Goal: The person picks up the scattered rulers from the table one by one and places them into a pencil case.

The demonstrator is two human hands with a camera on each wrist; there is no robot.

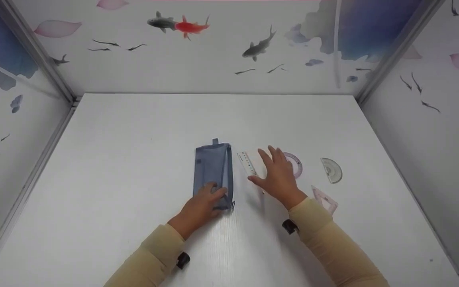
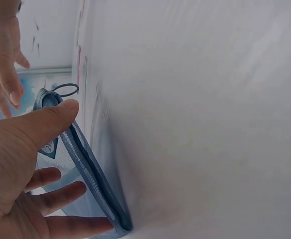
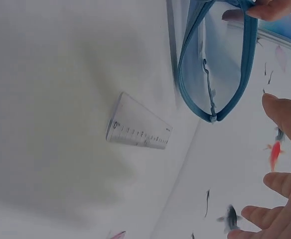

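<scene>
A blue mesh pencil case point(image 1: 209, 167) lies on the white table, its zip side to the right. My left hand point(image 1: 197, 205) holds its near end, thumb at the zipped edge. In the right wrist view the zipped mouth point(image 3: 245, 64) gapes. My right hand point(image 1: 278, 181), fingers spread and holding nothing, hovers to the right of a clear ruler point(image 1: 246, 162). The ruler point(image 3: 140, 127) lies flat beside the case. Behind the right hand is a round purplish protractor point(image 1: 299, 165), partly hidden by it.
A half-round clear protractor point(image 1: 332, 170) lies farther right. Nearer the right sleeve sits a pinkish set square point(image 1: 332, 204), partly covered by the sleeve. Walls printed with fish point(image 1: 191, 27) enclose the table point(image 1: 134, 131) on the back, left and right.
</scene>
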